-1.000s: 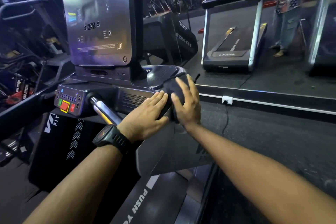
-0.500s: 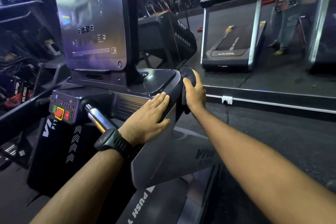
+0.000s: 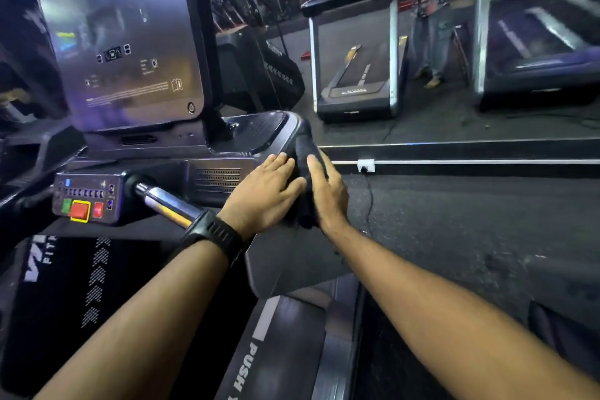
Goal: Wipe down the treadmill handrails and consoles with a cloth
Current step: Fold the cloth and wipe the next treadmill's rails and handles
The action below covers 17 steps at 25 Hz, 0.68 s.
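Observation:
A dark cloth [image 3: 305, 169] lies over the right edge of the treadmill console [image 3: 259, 130], just below its tray corner. My right hand [image 3: 328, 191] presses the cloth against the console's outer side, fingers straight and pointing up. My left hand [image 3: 263, 195] rests flat on the console's near face beside the cloth, a black watch on its wrist. A chrome handrail [image 3: 168, 201] runs out from the console below the big dark screen [image 3: 123, 39].
A button panel [image 3: 84, 201] with a red stop button sits left of the handrail. Another treadmill [image 3: 360, 75] stands on a raised platform beyond, with a person [image 3: 431, 26] beside it. A wall socket [image 3: 366, 166] and its cable are on the platform edge.
My right hand has slid the cloth down the console's right edge from the tray corner. My left hand has stayed flat on the console face, shifting slightly closer to the cloth.

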Available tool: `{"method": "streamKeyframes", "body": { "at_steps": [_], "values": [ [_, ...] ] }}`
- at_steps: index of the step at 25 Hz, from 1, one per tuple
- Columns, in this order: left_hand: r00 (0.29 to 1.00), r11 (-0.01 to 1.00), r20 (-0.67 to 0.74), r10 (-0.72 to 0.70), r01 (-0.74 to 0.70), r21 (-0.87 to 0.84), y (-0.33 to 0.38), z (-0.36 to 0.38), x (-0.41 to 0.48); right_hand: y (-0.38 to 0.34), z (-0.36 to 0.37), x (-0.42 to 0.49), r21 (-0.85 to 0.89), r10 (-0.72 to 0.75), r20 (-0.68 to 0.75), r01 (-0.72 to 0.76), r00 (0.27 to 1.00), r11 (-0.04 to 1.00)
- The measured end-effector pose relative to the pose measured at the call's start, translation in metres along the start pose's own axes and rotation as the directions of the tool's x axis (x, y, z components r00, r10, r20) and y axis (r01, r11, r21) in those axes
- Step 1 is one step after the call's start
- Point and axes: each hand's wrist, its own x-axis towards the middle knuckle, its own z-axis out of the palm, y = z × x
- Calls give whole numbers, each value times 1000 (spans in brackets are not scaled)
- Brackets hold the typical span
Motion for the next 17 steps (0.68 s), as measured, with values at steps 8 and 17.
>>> {"method": "streamKeyframes", "body": {
  "at_steps": [8, 17],
  "values": [
    [966, 832, -235, -110, -40, -553, 47, -15, -41, -55, -38, -78, 194, -192, -177, 225, 965, 955],
    [974, 402, -188, 130, -225, -887, 176, -19, -99, -110, -165, -196, 70, -254, -463, 320, 849, 945]
  ]
}}
